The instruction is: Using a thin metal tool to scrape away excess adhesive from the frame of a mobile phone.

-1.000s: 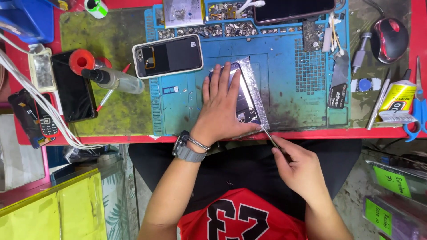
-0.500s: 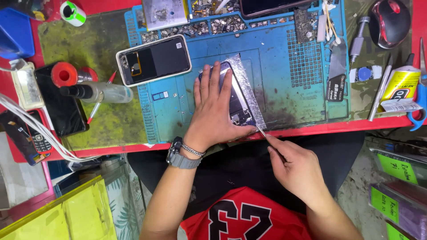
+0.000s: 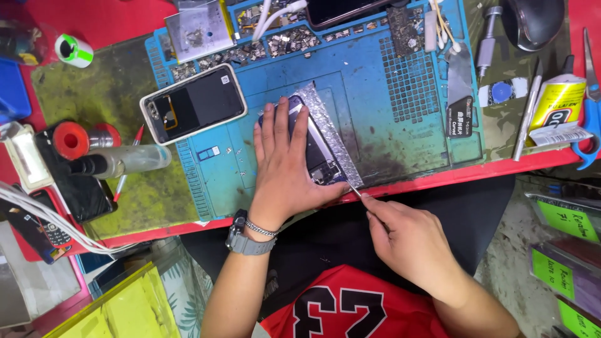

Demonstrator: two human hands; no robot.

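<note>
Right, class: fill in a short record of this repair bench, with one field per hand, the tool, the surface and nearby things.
left hand: left hand lies flat, pressing on an opened phone
right hand: right hand pinches a thin metal tool
tool tip: at the phone's near corner
surface: blue work mat
nearby: white-cased phone left of the hand; scissors at far right
</note>
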